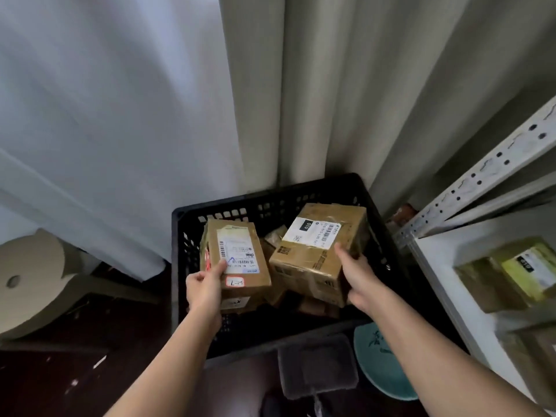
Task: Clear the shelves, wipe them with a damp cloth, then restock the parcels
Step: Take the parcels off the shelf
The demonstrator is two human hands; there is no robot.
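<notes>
Two parcels are being held over the black crate (270, 203), one per grip: left hand (204, 288) grasping the near-left corner of the smaller parcel (240, 257), right hand (358, 281) clasping the near-right edge of the larger parcel (319, 251). More boxes are lying in the crate; one parcel (511, 272) is sitting on the white shelf (436, 266) at right. Judgement: restocking or clearing, cannot tell.

Glowing pale through the left curtain (105, 115), dimming toward the floor (60, 380), blurring and bending at the edges.
</notes>
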